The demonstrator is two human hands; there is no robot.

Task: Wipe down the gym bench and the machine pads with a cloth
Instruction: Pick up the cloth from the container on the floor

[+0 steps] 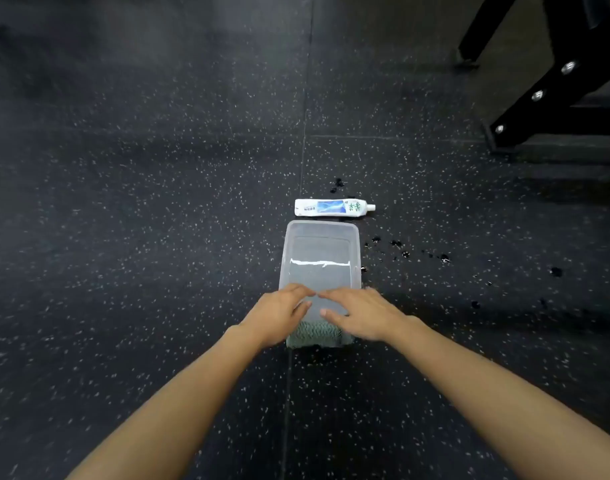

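Observation:
A clear plastic tub (320, 230) with water in it stands on the dark speckled floor in front of me. A green-grey cloth (314, 333) lies in its near end, partly hidden by my hands. My left hand (277, 315) and my right hand (360, 311) hover over the near part of the tub, fingers extended and their tips almost meeting above the water. Neither hand holds anything. No bench pad is in view.
A white tube (334, 207) lies on the floor just beyond the tub. Dark wet spots (405, 253) dot the floor to the right. A black machine frame (552, 88) with bolts stands at the upper right. Floor seams run through the middle.

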